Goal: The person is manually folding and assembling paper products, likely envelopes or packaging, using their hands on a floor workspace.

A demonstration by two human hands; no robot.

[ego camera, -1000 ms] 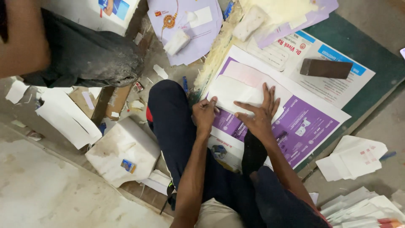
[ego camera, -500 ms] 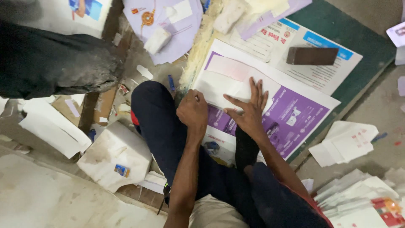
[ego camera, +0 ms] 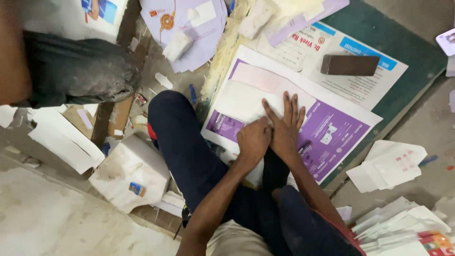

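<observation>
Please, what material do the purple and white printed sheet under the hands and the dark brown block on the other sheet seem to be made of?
The purple and white printed sheet looks like thin paper with a slight gloss: it lies flat, with sharp edges, under the left hand and right hand. The dark brown rectangular block looks solid and matt, perhaps wood or stone; the picture does not settle which.

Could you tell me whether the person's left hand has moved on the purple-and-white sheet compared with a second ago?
Yes. The left hand has closed into a fist and slid right along the purple-and-white sheet, now touching the spread right hand.
</observation>
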